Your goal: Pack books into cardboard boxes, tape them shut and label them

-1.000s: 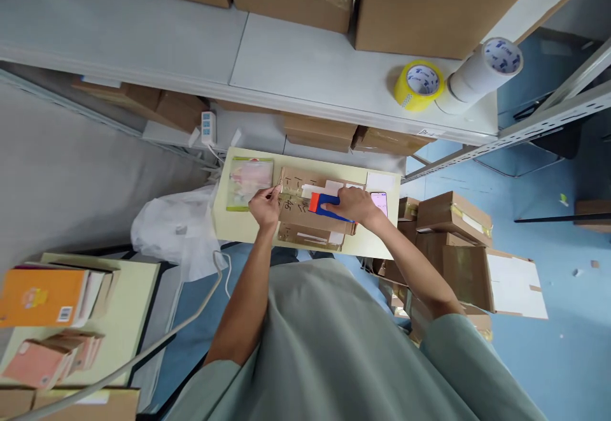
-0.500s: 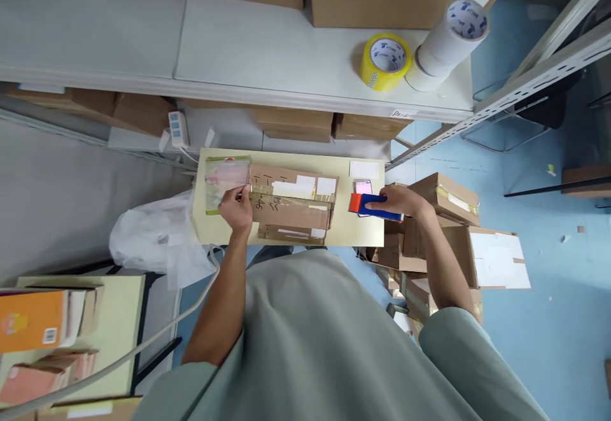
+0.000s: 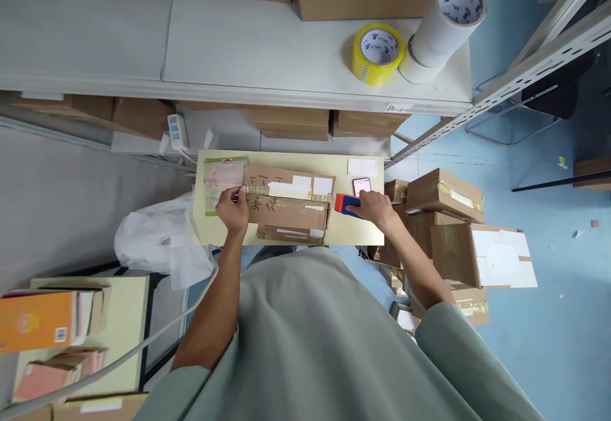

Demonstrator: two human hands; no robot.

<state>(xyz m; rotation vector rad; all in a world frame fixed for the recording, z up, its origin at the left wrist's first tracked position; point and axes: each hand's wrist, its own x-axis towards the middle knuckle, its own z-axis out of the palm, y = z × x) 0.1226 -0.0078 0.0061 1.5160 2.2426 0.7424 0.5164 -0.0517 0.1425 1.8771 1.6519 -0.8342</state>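
A brown cardboard box (image 3: 289, 213) with white labels, handwriting and a strip of shiny packing tape along its middle lies on the pale yellow table (image 3: 351, 233). My left hand (image 3: 233, 209) is closed in a pinch at the box's left end, by the end of the tape strip; what the fingertips hold is too small to make out. A blue, block-shaped tool with an orange end (image 3: 348, 206) is gripped in my right hand (image 3: 376, 208), just beyond the box's right end. Close above that hand lies a phone (image 3: 361, 185) with a lit screen.
Clear plastic packaging with a green edge (image 3: 224, 176) lies left of the box. A yellow-edged tape roll (image 3: 377, 55) and stacked white rolls (image 3: 442, 29) stand on the shelf (image 3: 267, 45). Cardboard boxes (image 3: 453, 249) pile up at right. A white plastic bag (image 3: 153, 236) hangs at left.
My right hand has moved left with the blue and orange tool, towards the box's right end, uncovering more of the phone. My left hand stays at the box's left end.
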